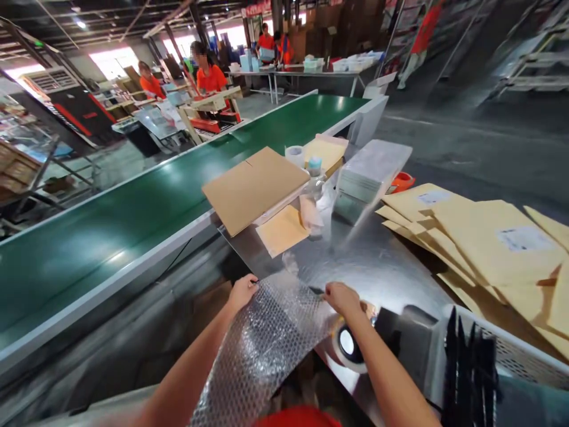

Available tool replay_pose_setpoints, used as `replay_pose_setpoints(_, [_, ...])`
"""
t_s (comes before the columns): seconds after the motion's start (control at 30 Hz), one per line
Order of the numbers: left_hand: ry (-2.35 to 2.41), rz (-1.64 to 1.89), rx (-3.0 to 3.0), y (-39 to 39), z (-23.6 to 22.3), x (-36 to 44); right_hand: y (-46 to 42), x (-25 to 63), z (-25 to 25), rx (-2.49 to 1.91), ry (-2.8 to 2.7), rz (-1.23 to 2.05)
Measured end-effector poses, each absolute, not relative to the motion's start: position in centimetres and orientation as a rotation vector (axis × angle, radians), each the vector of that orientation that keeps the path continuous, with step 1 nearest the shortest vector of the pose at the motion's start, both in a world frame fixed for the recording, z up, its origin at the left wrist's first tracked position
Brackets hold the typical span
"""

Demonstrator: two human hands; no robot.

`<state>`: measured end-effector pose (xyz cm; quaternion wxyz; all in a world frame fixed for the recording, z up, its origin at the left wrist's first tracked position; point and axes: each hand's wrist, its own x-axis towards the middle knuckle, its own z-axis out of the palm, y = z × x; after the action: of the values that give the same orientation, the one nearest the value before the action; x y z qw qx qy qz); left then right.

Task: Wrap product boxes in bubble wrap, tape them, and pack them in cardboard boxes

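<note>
A sheet of bubble wrap [267, 338] stretches between my two hands, its lower end hanging off the near edge of the metal table [377, 261]. My left hand [243, 292] pinches its left corner, and my right hand [342, 298] grips the corner on the right. Below my right forearm, a round item with a black ring and bright centre [347, 344] lies on the table, partly covered. Beyond the sheet lie a small yellow envelope [283, 230] and a flat piece of cardboard [255, 187].
A green conveyor belt [178, 184] runs along the left. Yellow padded mailers [502, 243] pile up at the right, near a white basket [515, 350] holding black items [471, 367]. A clear bottle [315, 178] and a wrapped stack [371, 175] stand farther back. Several people in orange work behind.
</note>
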<state>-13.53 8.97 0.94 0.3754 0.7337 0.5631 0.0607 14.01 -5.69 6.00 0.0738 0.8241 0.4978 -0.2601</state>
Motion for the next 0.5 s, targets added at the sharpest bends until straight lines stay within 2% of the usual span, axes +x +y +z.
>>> replay_pose_setpoints(0.17, [1.515,-0.053,1.930,8.2,-1.4,-13.2,-6.6,12.8,1.7,2.427,1.496,-0.752])
replay_pose_setpoints(0.5, [1.523,-0.297,1.904,6.5,-2.7,-13.8,-5.1,9.4,0.4,2.362,1.600,-0.657])
